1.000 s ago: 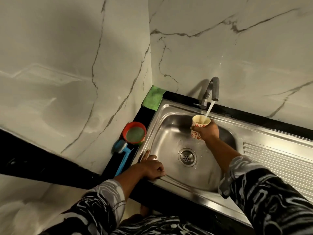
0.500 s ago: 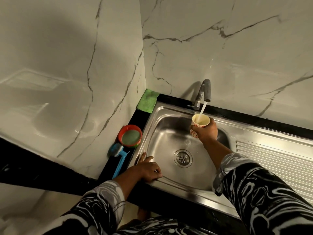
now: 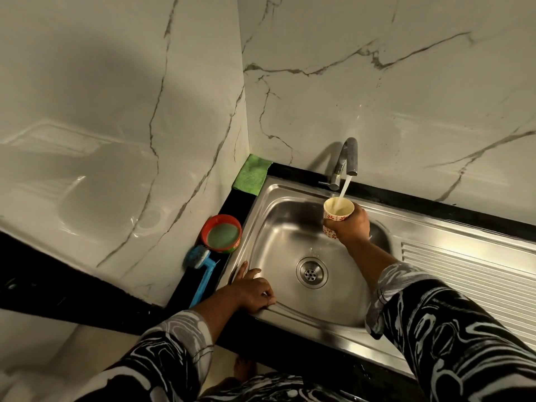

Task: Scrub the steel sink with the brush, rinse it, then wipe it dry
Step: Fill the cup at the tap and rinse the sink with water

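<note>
My right hand (image 3: pixel 352 227) is out over the far side of the sink (image 3: pixel 278 227), fingers (image 3: pixel 332 224) wrapped round a flowered paper cup (image 3: pixel 338 208), held upright under the tap (image 3: pixel 348 158). Water's streaming straight into it. My left hand (image 3: pixel 251 291) rests on the sink's near-left rim, thumb stretched along the edge, fingers loosely bent, holding nothing. The blue brush (image 3: pixel 203 271) lies on the black counter (image 3: pixel 236 201) strip left of the sink, apart from both hands, its head just beside a red tub (image 3: pixel 222 233) of greenish paste. A green cloth (image 3: pixel 253 175) sits in the far-left corner against the marble wall (image 3: pixel 406 97). The drain (image 3: pixel 311 273) sits between my arms, and the ribbed drainboard (image 3: pixel 470 274) runs off right.
</note>
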